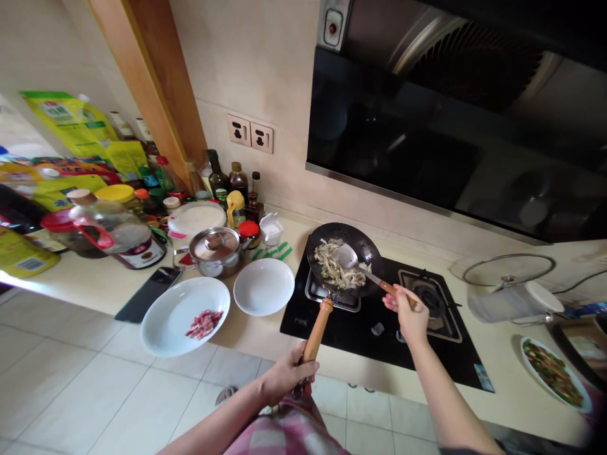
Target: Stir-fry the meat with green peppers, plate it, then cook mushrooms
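My left hand (291,374) is wrapped round the wooden handle of a black wok (374,253), which sits on the left burner of the gas stove (370,344). In my right hand (408,316) is a metal spatula (346,257) with a wooden grip. Its blade rests among pale sliced food (332,272), perhaps mushrooms, inside the wok. Left of the stove stands a white bowl (263,286) with nothing in it. Beside that, an oval white plate (165,316) carries a small heap of chopped raw meat (205,323).
A lidded steel pot (215,249) and several sauce bottles (218,174) crowd the counter at left. The black range hood (403,139) hangs low above the stove. On the right are a glass lid (509,272), a plastic pitcher (502,303) and a dish of cooked food (552,373).
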Demonstrator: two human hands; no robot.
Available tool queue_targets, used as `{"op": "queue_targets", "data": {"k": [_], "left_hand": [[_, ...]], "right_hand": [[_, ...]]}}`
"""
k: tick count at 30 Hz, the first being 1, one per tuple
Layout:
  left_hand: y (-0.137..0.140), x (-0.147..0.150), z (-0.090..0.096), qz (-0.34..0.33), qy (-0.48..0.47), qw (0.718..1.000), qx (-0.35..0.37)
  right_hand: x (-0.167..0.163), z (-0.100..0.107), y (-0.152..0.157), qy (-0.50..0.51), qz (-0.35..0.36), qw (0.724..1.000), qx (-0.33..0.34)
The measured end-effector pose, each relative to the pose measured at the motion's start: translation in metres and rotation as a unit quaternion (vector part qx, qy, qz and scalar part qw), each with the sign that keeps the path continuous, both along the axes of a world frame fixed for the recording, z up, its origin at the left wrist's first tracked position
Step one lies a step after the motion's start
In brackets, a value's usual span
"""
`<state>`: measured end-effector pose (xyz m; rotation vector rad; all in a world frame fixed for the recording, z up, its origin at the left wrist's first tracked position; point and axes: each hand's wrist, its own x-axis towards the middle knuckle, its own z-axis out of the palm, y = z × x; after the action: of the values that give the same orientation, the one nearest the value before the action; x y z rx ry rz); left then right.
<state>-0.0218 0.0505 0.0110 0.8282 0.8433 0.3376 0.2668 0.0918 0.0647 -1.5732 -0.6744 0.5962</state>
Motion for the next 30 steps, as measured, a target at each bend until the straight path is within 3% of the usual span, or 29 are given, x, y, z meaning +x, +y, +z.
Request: {"op": "queue_targets", "data": {"k": [3,7,9,13,17,20,22,24,30], "left_hand": [[0.001,-0.001,0.002,-0.008,0.008,1.0,-0.001],[0.002,-0.002,0.004,-0.007,0.004,1.0,-0.003],[0.002,-0.002,0.005,-0.004,0.002,1.0,-0.005],[0.003,-0.003,0.004,-0.007,0.006,1.0,-0.018],[0.006,-0.006,-0.003,-0.016,0.006,1.0,-0.013],[0.007,-0.01,-0.005,-0.026,0.011,1.0,0.006],[0.007,-0.011,-0.004,-0.032,0.008,0.999,0.018],[0.006,-0.011,-0.004,-0.036,0.004,0.999,0.025],[0.007,-0.011,-0.006,-0.04,0.005,0.999,0.037]], "right_hand": [[-0.001,0.002,0.009,0.086,-0.026,0.996,-0.011],[0.009,0.022,-0.013,-0.002,0.032,0.998,-0.054],[0.013,0.024,-0.016,-0.046,0.004,0.998,-0.048],[0.003,0.027,0.005,0.005,-0.039,0.999,-0.016],[-0.001,0.069,-0.005,-0.091,0.012,0.995,-0.044],[0.005,0.095,-0.027,-0.183,-0.002,0.98,-0.079],[0.006,0.093,-0.028,-0.16,-0.019,0.983,-0.087],[0.005,0.078,-0.017,-0.1,-0.021,0.992,-0.071],[-0.001,0.036,0.019,-0.012,-0.05,0.998,0.029]]}}
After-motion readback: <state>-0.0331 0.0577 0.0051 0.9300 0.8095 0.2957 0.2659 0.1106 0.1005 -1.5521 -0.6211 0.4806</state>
